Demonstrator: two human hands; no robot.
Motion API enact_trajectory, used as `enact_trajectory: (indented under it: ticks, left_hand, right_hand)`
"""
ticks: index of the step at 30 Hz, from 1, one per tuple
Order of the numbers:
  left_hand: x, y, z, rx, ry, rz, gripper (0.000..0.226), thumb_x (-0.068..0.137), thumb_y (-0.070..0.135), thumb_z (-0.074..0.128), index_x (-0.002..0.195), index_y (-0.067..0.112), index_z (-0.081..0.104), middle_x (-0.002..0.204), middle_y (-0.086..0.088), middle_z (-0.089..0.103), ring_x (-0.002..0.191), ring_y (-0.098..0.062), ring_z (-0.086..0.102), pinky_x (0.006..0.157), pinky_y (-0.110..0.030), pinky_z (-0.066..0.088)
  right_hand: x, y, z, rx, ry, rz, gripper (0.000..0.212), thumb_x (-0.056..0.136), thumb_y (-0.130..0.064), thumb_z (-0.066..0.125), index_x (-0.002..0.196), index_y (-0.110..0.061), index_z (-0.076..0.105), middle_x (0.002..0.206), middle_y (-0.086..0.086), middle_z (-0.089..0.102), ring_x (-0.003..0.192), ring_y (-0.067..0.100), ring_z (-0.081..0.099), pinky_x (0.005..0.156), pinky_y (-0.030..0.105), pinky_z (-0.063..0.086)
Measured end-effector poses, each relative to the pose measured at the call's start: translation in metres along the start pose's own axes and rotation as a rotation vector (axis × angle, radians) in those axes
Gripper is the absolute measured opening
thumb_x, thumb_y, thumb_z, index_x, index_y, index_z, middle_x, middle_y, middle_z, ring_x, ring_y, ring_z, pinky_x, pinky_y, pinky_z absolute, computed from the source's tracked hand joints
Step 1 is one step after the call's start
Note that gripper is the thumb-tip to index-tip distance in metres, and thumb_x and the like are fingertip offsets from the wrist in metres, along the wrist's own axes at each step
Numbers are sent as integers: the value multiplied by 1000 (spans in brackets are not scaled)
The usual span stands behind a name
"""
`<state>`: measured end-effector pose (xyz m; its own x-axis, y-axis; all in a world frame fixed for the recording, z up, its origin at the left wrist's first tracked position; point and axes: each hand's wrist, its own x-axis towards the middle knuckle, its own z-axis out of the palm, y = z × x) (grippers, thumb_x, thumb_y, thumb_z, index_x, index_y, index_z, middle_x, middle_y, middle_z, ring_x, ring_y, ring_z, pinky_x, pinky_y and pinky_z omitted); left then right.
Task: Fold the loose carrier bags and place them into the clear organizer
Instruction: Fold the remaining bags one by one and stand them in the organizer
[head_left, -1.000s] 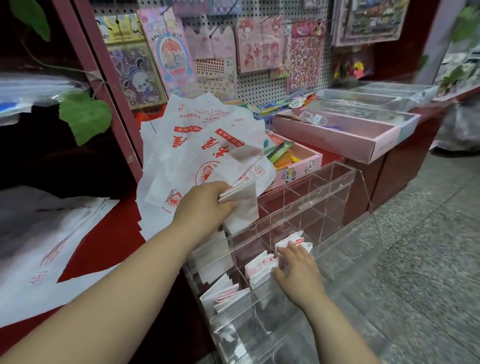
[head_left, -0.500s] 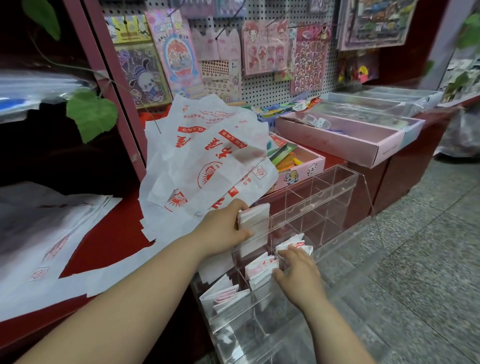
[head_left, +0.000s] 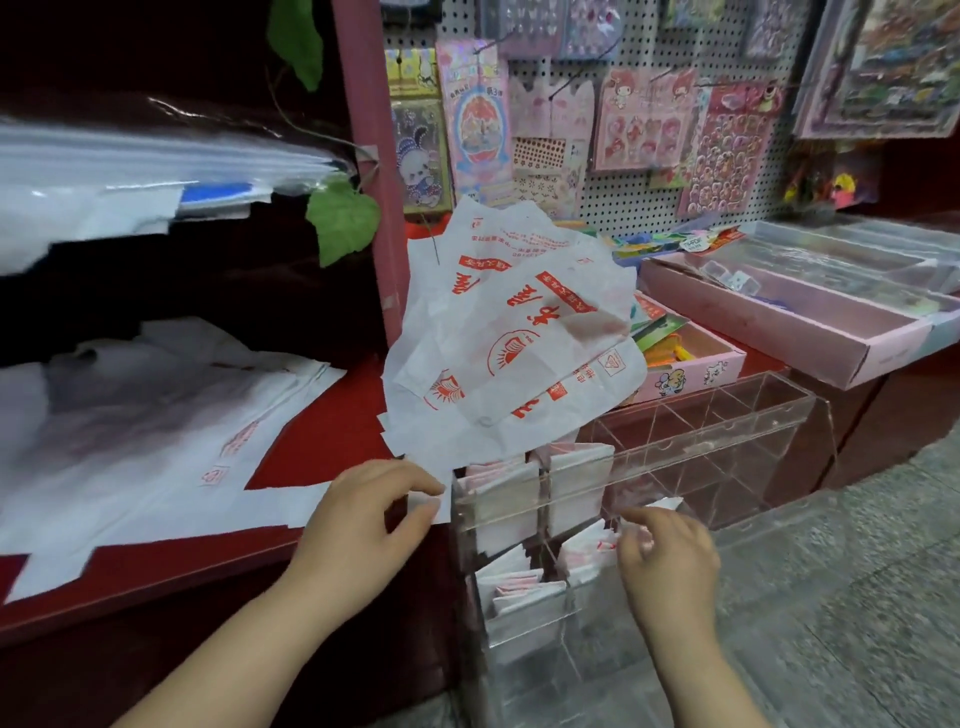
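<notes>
The left grip (head_left: 363, 525), low in the centre of the frame, was drawn narrow. Its forefinger and thumb were pinched on the edge of a flat bag (head_left: 291, 503), white with red print. The rest of that bag was spread leftward over the red counter (head_left: 322, 431). The pinched edge lay just beside the left wall of the clear organizer (head_left: 691, 457), which was set against the counter's front at the lower right.

Folded bags (head_left: 576, 480) were stood upright in the organizer's nearer left compartments, while those farther right were seen bare. The right grip (head_left: 670, 561) was curled, with its fingertips brought against the folded bags in a lower compartment. Whether one was held or only touched could not be told.

A heap of loose bags (head_left: 509, 353) was propped above the organizer's left end, at mid-frame. A pink box (head_left: 691, 371) was seen behind it, below a pegboard (head_left: 634, 202) hung with stickers.
</notes>
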<state>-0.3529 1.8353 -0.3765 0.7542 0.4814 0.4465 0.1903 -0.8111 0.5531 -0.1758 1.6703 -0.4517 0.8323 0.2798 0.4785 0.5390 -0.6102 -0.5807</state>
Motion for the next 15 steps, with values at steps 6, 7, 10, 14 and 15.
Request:
enact_trajectory:
  ticks: [6,7,10,14,15]
  left_hand:
    - [-56,-58,-64,240,237,-148,45,76,41,39,83,12,73,89,16,64,89,-6,59,77,-36,44]
    - [-62,-67,-75,313,250,-190,45,77,40,40,86,9,73,91,4,68,90,-17,64,77,-43,46]
    - [-81,-94,-105,519,168,-385,40,75,36,56,95,4,71,102,-16,68,94,-39,64,81,-55,46]
    - [-102,-118,-125,530,60,-616,83,77,72,26,127,12,55,137,-10,48,130,-27,41,108,-47,21]
    - [-105,-123,-126,530,55,-641,94,70,73,7,135,17,46,145,-4,38,137,-21,30,112,-42,12]
  right_hand:
    - [-16,-57,-10,158,-1,-263,28,72,-22,48,73,-4,69,67,10,67,67,33,59,64,34,37]
    - [-20,-70,-9,188,-16,-334,31,73,-25,44,73,-5,68,66,9,65,67,30,57,63,31,37]
    - [-37,-109,5,262,-63,-548,29,73,-24,45,78,-7,67,68,7,65,74,15,46,69,22,32]
    - [-63,-154,32,341,-192,-758,18,80,-26,47,96,-24,55,81,0,67,83,9,49,87,9,28]
    - [-69,-164,39,352,-230,-793,15,83,-28,46,97,-26,53,83,-1,67,85,9,49,87,9,29]
